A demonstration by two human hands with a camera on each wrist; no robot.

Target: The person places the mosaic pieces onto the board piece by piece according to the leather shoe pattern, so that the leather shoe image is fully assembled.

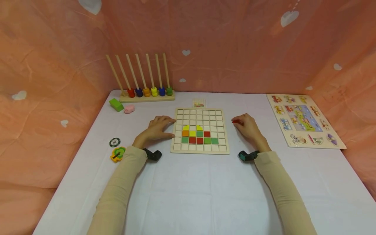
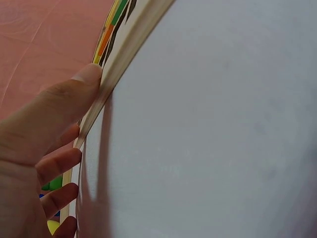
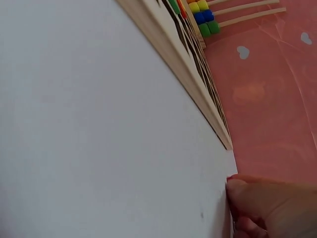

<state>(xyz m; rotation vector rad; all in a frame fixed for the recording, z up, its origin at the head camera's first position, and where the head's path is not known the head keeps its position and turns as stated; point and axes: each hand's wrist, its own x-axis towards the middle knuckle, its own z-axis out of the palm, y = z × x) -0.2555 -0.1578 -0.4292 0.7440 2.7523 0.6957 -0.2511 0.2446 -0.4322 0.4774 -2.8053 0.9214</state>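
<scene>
A square wooden grid board [image 1: 200,152] lies in the middle of the table, with several coloured tiles in its lower cells. Among them are an orange tile [image 1: 185,133], a yellow tile [image 1: 192,133] and a red tile [image 1: 207,134]. My left hand [image 1: 157,129] rests at the board's left edge, thumb and fingers spread; the left wrist view shows the thumb [image 2: 89,77] against the rim. To the right of the board, my right hand [image 1: 248,127] pinches a small red piece [image 1: 234,121] low over the table. Most of that piece is hidden by the fingertips.
Behind the board lies a small pattern card [image 1: 199,103]. A bead rack [image 1: 147,99] with upright pegs stands back left, near a green block [image 1: 116,104] and a pink piece [image 1: 129,109]. A round chip [image 1: 115,142] and tree piece [image 1: 118,154] lie left; a picture puzzle [image 1: 305,122] lies right.
</scene>
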